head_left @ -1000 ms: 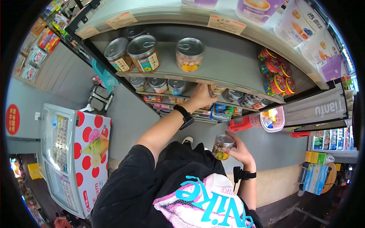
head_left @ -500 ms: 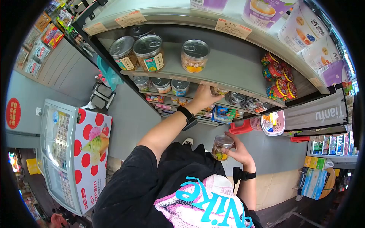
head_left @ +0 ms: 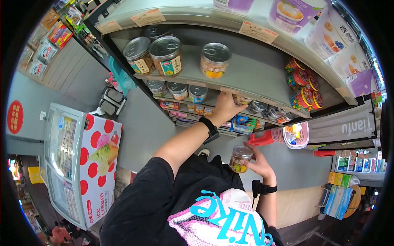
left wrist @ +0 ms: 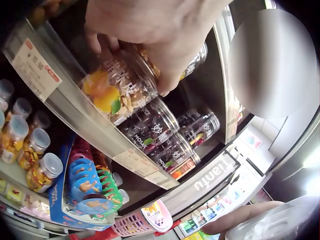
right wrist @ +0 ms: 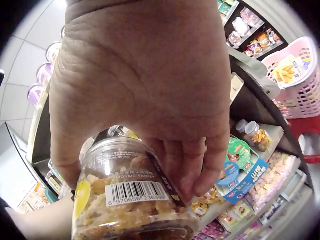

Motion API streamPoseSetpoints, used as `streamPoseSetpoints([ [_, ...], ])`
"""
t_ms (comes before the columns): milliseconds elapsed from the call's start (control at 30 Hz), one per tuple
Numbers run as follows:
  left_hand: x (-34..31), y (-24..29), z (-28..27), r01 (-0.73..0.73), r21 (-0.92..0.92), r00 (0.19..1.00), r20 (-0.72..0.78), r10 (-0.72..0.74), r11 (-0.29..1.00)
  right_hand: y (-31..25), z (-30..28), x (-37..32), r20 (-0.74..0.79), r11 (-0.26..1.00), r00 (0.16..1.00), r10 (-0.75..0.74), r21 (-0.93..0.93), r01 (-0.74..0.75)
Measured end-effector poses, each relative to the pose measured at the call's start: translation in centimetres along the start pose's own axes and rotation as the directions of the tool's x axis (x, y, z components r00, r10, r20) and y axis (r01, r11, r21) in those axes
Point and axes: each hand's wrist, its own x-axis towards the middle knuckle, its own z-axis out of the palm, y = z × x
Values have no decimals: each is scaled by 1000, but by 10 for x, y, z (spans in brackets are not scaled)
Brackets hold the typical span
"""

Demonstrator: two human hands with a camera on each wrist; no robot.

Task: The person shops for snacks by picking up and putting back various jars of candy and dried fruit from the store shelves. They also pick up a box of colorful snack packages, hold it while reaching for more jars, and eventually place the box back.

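In the head view my left hand reaches under the upper shelf's edge, its fingers around a jar. The left wrist view has that hand over the jar with orange fruit on its label, thumb on one side and fingers on the other; some fingertips are hidden. Dark-labelled jars stand beside it. Lower down, near the body, my right hand holds a clear lidded jar. In the right wrist view this hand grips the barcoded jar.
More cans and a single can stand on the shelf above, with candy tubs at its right end. A pink basket is right of the lower shelves. An ice cream freezer stands at the left.
The shelves and my left hand have shifted slightly rightward in the head view. My left hand stays at its jar, and my right hand keeps holding the other jar.
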Motion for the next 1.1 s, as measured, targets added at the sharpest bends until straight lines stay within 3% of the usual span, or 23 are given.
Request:
streamPoseSetpoints([
  [133, 2, -4, 3, -21, 91, 1000, -8, 22, 996, -5, 0, 2, -2, 1000, 1000, -11, -9, 11],
  [300, 12, -7, -2, -9, -28, 984, 176, 13, 1000, -5, -3, 0, -8, 1000, 1000, -3, 15, 3],
  [433, 8, 2, -15, -26, -24, 987, 161, 30, 999, -2, -7, -4, -61, 999, 997, -38, -10, 38],
  [600, -18, 13, -51, -163, -8, 970, 179, 162, 987, -20, -27, -9, -95, 992, 987, -127, 10, 128],
  [667, -33, 16, -69, -101, -42, 967, 232, 108, 994, -33, -35, -9, -104, 985, 983, -154, 63, 161],
  [767, -56, 19, -93, -27, 5, 945, 326, 24, 1000, -63, -45, -1, -184, 927, 923, -338, 107, 361],
  [900, -87, 21, -115, 70, -2, 953, 297, -66, 998, -103, -48, 18, -279, 855, 837, -471, 88, 511],
  [1100, -119, 18, -135, 333, -38, 914, 259, -312, 942, -163, -38, 61, -286, 795, 785, -549, 109, 596],
])
